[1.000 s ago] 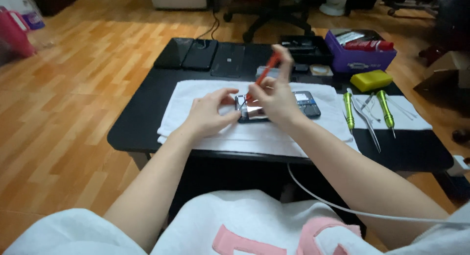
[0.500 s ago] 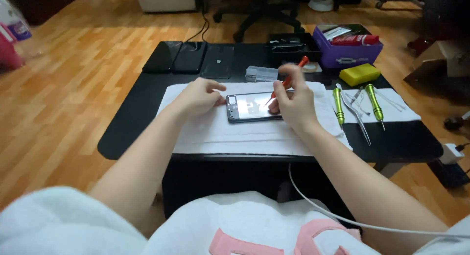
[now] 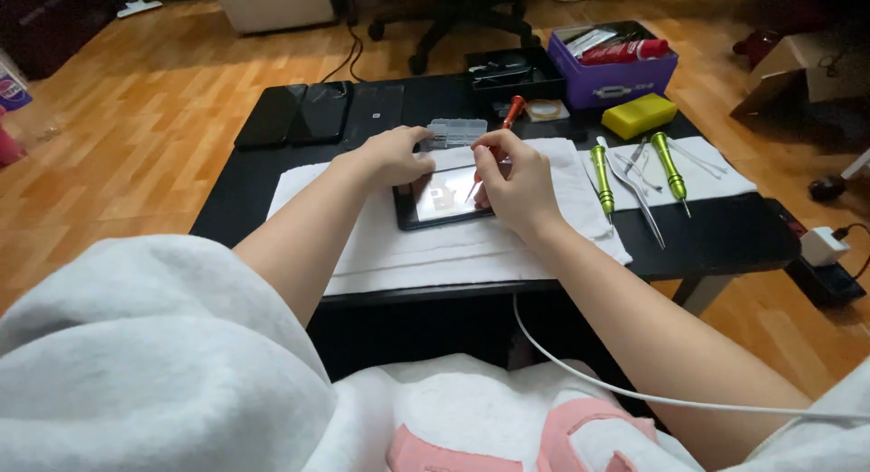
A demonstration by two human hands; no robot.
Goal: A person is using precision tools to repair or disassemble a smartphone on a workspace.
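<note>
Opened phone [image 3: 444,198] lies flat on white towel [image 3: 381,245] mid-worktop; left hand [image 3: 391,155] presses its top-left corner, grip flat and empty, to steady it. Right hand [image 3: 509,178], grip pinched round the red screwdriver [image 3: 494,146], tip down onto phone; green drivers [image 3: 603,178] parked right of phone.

bare white cloth [image 3: 426,255] in front, 2 green screwdrivers [image 3: 603,179] blocking right

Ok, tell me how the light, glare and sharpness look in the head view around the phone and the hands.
Head view: dim, soft room light; the phone face shows a pale glare patch, so its detail is washed out; the left hand and the right hand, holding the red screwdriver, are fairly sharp; the grey sleeve up close is soft.
</note>
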